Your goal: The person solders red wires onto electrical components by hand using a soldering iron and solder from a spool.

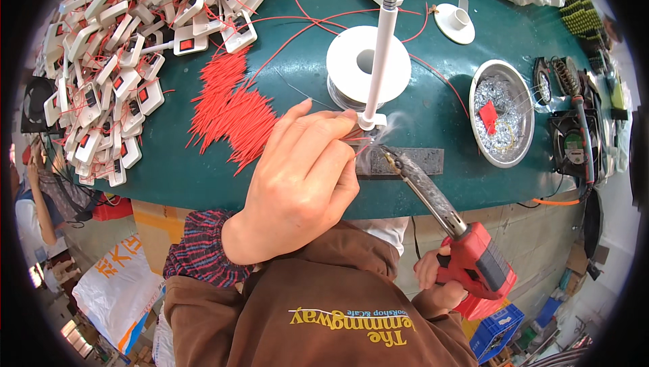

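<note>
The left hand (pixel 297 181), seemingly pinching red wires (pixel 361 138), should hold steady while the right hand (pixel 428 272), clasping the soldering gun (pixel 478 262), dabs.

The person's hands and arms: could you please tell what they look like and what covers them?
The left hand is bare; around its wrist sits a gathered, striped cuff in dark, red and blue tones, next to a brown sleeve. The right hand, partly hidden, also shows no glove.
</note>
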